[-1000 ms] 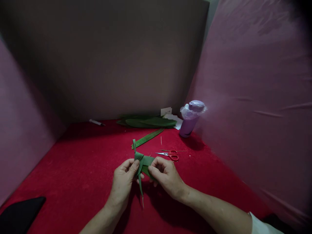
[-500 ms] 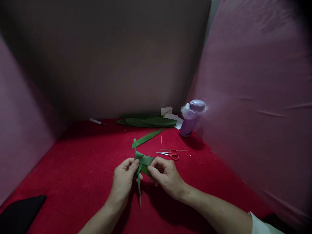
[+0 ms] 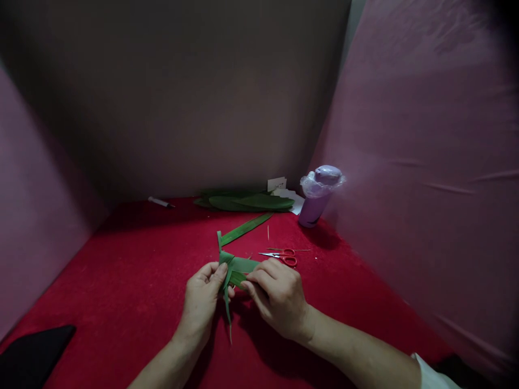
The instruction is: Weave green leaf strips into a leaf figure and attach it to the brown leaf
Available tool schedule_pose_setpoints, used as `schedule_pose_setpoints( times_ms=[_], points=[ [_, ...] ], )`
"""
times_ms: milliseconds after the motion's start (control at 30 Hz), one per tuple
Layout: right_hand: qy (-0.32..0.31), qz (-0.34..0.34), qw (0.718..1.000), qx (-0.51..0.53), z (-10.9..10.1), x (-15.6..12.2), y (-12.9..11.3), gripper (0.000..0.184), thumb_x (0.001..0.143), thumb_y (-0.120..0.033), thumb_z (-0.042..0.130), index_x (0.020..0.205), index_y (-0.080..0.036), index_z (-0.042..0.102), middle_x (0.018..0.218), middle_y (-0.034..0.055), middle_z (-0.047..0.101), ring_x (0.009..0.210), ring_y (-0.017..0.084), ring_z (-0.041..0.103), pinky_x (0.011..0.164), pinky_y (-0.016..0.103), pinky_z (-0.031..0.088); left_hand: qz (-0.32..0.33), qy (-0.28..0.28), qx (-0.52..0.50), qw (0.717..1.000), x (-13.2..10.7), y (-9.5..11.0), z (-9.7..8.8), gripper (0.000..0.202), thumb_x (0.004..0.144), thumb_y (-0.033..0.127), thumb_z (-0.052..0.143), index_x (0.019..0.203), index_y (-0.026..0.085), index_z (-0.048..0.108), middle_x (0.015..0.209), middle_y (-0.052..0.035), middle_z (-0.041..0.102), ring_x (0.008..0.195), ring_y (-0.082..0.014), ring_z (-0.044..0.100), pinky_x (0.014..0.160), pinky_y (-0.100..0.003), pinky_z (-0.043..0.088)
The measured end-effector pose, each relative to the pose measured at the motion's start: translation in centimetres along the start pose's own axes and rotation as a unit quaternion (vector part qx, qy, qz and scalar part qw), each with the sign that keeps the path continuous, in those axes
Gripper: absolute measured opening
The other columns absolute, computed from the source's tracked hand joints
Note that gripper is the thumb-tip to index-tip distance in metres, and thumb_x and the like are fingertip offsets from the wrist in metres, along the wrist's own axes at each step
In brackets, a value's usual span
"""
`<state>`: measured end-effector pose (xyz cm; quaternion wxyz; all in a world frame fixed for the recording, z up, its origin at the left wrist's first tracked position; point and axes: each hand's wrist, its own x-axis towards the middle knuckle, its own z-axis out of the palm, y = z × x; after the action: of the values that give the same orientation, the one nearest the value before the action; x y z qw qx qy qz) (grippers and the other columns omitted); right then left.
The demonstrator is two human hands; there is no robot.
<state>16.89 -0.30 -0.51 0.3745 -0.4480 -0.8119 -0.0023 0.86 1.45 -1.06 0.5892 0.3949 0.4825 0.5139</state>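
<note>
A folded green leaf piece (image 3: pixel 236 266) is held between both hands just above the red cloth (image 3: pixel 133 281). My left hand (image 3: pixel 203 302) pinches its left side, thumb and fingers closed on the fold. My right hand (image 3: pixel 278 294) grips its right side, fingers curled over the leaf. One narrow strip sticks up at the top left of the fold, and a thin pointed strip hangs down between my hands.
Red-handled scissors (image 3: pixel 284 256) lie just beyond my right hand. A long leaf strip (image 3: pixel 245 229) and a pile of green leaves (image 3: pixel 247 202) lie further back. A purple bottle (image 3: pixel 318 197) stands at the back right, a pen (image 3: pixel 160 202) at the back left, a black object (image 3: pixel 32 356) front left.
Both hands have shifted slightly left with the leaf piece. My right hand's fingers have closed further over the fold, and the hanging strip has swung a little left.
</note>
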Motion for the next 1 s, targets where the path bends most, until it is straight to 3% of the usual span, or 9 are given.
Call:
schedule_pose_setpoints(
  times_ms=[433, 667, 1000],
  points=[
    [-0.032, 0.036, 0.999, -0.004, 0.24, 0.10, 0.16, 0.012, 0.084, -0.026, 0.052, 0.082, -0.017, 0.060, 0.076, 0.0049, 0.061, 0.071, 0.017, 0.052, 0.065, 0.029, 0.034, -0.004, -0.014, -0.019, 1.000, -0.17, -0.15, -0.05, 0.026, 0.071, 0.039, 0.065, 0.078, 0.015, 0.059, 0.048, 0.0010, 0.060, 0.042, -0.0110, 0.054, 0.043, -0.019, 0.042],
    [-0.016, 0.031, 0.999, 0.001, 0.29, 0.16, 0.16, 0.013, 0.082, -0.030, 0.057, 0.083, -0.017, 0.058, 0.075, 0.0050, 0.062, 0.070, 0.017, 0.052, 0.065, 0.029, 0.034, 0.002, -0.021, -0.025, 0.999, 0.01, -0.01, 0.22, 0.024, 0.071, 0.037, 0.065, 0.077, 0.015, 0.059, 0.048, 0.0021, 0.059, 0.042, -0.0101, 0.054, 0.044, -0.018, 0.042],
    [0.005, 0.052, 0.999, 0.008, 0.73, -0.01, 0.63, 0.004, 0.082, -0.020, 0.053, 0.080, -0.018, 0.057, 0.073, 0.0037, 0.061, 0.069, 0.016, 0.053, 0.064, 0.027, 0.035, -0.010, -0.024, -0.015, 1.000, -0.04, -0.20, 0.03, 0.026, 0.071, 0.040, 0.065, 0.077, 0.015, 0.060, 0.049, 0.0014, 0.060, 0.042, -0.0099, 0.052, 0.042, -0.017, 0.040]
  ],
)
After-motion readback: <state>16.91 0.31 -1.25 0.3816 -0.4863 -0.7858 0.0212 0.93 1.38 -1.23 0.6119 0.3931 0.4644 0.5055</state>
